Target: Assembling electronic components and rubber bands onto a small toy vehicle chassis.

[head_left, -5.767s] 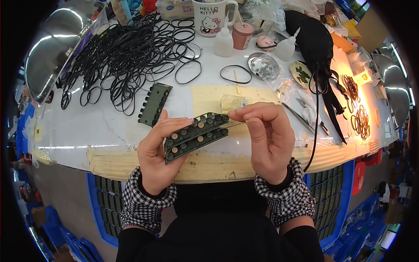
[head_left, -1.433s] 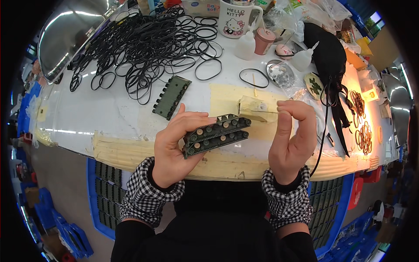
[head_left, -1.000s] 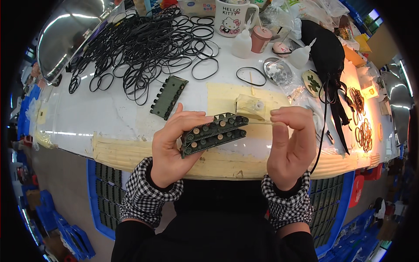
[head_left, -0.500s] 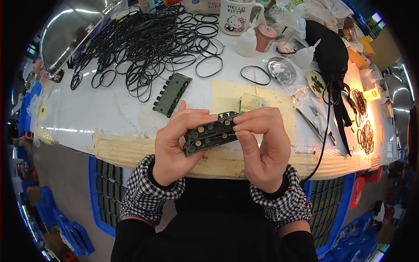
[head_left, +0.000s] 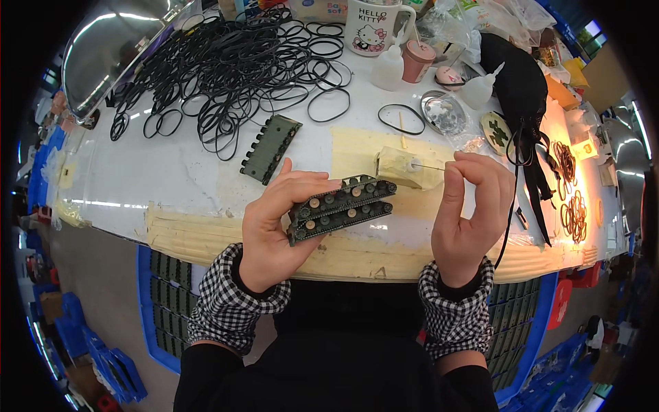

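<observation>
My left hand (head_left: 278,223) is closed round a dark green model tank chassis (head_left: 343,206), its two rows of small wheels and black tracks facing up. Between the thumb and fingers of my right hand (head_left: 473,209) is a thin needle-like tool (head_left: 431,167). Its far end meets a whitish round spot (head_left: 414,165) on a yellow taped block (head_left: 395,165). Past my left fingers, a second green chassis (head_left: 271,150) lies on the table with wheels along one edge.
Black rubber loops (head_left: 226,69) are heaped at the back left. A white mug (head_left: 371,27), a pink cup (head_left: 417,60) and squeeze bottles (head_left: 388,69) stand behind. A black cloth bag (head_left: 515,75) lies right. Blue trays (head_left: 154,309) of green parts sit below the table edge.
My right hand has left the chassis and moved right to the taped block, where the thin tool now shows. My left hand keeps the chassis nearly still.
</observation>
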The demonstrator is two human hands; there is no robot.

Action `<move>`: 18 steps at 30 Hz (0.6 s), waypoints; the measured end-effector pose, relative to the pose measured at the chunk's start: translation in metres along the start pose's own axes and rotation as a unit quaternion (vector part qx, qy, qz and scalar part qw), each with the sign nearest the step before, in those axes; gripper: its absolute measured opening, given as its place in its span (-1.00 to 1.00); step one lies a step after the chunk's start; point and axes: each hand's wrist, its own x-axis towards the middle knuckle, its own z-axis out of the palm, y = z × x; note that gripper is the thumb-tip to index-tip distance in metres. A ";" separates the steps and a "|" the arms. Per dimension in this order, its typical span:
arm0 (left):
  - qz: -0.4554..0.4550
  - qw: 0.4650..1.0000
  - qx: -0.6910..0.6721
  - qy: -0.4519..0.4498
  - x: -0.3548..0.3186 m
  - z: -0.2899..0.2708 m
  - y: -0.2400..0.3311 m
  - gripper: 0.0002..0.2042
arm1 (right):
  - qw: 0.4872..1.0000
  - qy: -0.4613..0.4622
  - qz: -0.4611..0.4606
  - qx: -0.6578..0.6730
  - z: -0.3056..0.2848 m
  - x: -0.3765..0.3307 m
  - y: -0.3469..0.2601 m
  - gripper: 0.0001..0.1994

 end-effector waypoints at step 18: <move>0.010 1.000 -0.001 0.021 0.002 0.002 0.004 -0.65 | 0.940 -0.050 0.087 0.325 0.008 -0.019 -0.023 -0.95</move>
